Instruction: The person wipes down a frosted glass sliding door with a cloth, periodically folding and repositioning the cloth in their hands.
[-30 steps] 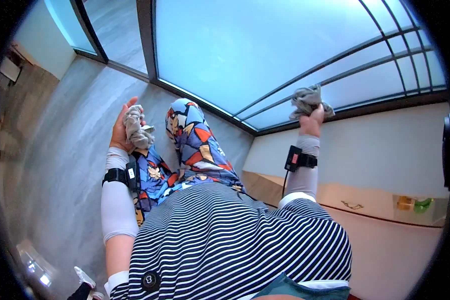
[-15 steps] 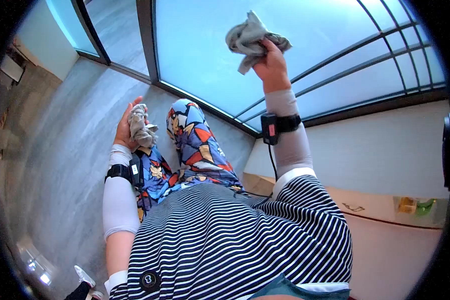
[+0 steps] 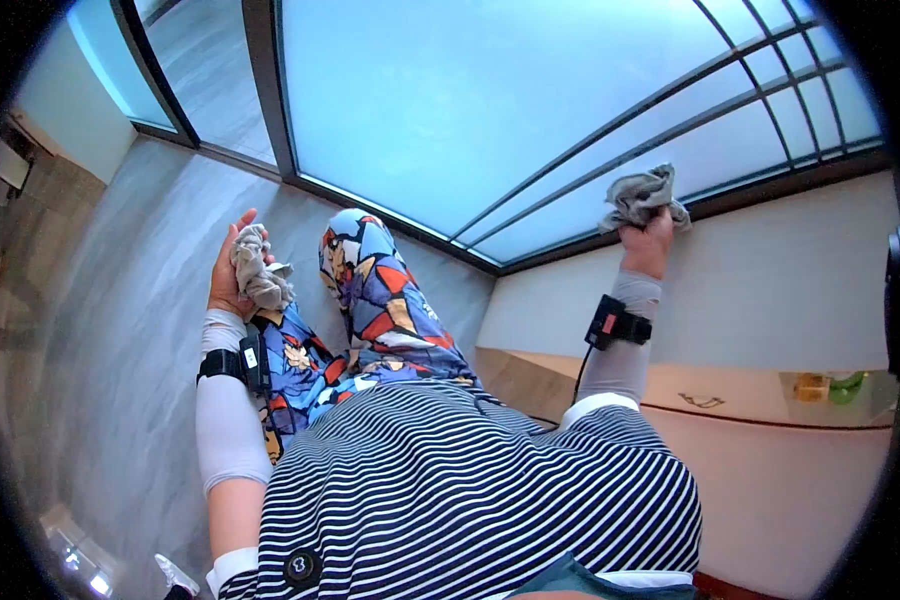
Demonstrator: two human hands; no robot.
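Left cloth: we see this grey cloth (image 3: 261, 268) bunched across the palm of our left hand (image 3: 227, 285), fingers curled round it, beside our patterned trousers (image 3: 385, 290).
Right cloth: our right hand (image 3: 647, 246) is closed on a second cloth (image 3: 642, 196), in front of the frosted glass (image 3: 440, 110) near its bottom frame; whether they touch, we cannot tell.
Handling: both look light, soft and floppy; we would grip the gathered middle.
In the way: dark bars (image 3: 610, 160) cross the glass, and a cord hangs from our right armband (image 3: 618, 325).
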